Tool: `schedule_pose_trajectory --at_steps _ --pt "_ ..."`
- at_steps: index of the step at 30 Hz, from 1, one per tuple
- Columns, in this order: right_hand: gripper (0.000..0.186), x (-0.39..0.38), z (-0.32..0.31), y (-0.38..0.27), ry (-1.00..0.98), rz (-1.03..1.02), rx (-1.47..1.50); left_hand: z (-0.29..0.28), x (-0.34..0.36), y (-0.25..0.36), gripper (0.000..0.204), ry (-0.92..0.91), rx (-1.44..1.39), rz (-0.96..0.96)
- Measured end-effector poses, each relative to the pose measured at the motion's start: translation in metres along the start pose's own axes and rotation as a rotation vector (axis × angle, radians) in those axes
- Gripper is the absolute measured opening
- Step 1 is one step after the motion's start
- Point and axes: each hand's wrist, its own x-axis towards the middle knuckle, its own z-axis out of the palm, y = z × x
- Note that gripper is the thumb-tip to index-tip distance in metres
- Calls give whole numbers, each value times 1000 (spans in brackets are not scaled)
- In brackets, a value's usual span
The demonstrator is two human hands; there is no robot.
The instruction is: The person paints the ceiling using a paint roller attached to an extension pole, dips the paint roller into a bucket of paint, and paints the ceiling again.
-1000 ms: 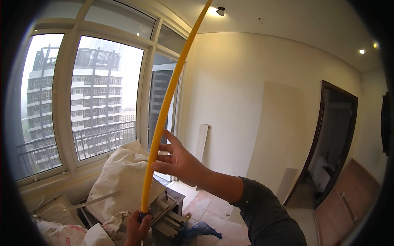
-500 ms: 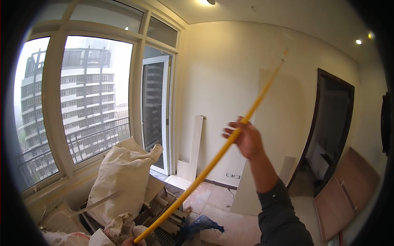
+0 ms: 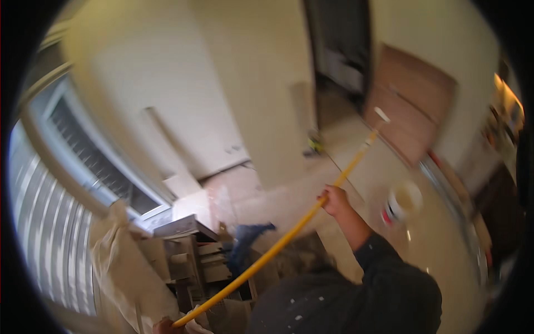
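A long yellow pole (image 3: 264, 259) slants across the view, with a small white paint roller (image 3: 382, 115) at its far end. My right hand (image 3: 335, 200) is closed round the pole's upper half, the arm stretched forward in a dark sleeve. At the lower left edge, my left hand (image 3: 168, 325) grips the pole's near end; part of that hand is cut off. The roller appears in front of brown panels (image 3: 409, 103); whether it touches them I cannot tell. To the right of my right hand, a blurred white bucket (image 3: 405, 201) stands on the floor.
A large beige sack (image 3: 125, 261) and a pile of boards and scrap (image 3: 194, 259) lie at the lower left, with a blue cloth-like piece (image 3: 245, 245) beside them. A dark doorway (image 3: 340, 50) opens at the back. Long strips (image 3: 453, 195) lie along the right.
My view has swung right and downward. The pole's far end has dropped from high against the wall to low near the panels, and my right hand has closed more firmly round it.
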Motion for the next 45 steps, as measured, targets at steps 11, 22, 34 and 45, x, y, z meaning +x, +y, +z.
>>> schedule_pose_trajectory --at_steps 11,22,34,45 --pt "10 38 -222 -16 389 94 241 -99 104 206 40 -100 337 382" --pt "17 162 -367 -166 657 110 383 -81 120 569 34 -21 420 962" --pt "19 220 -427 -260 579 229 387 -127 129 785 40 174 448 1177" --pt "22 203 -402 -273 461 300 356 -147 140 805 38 219 439 1125"
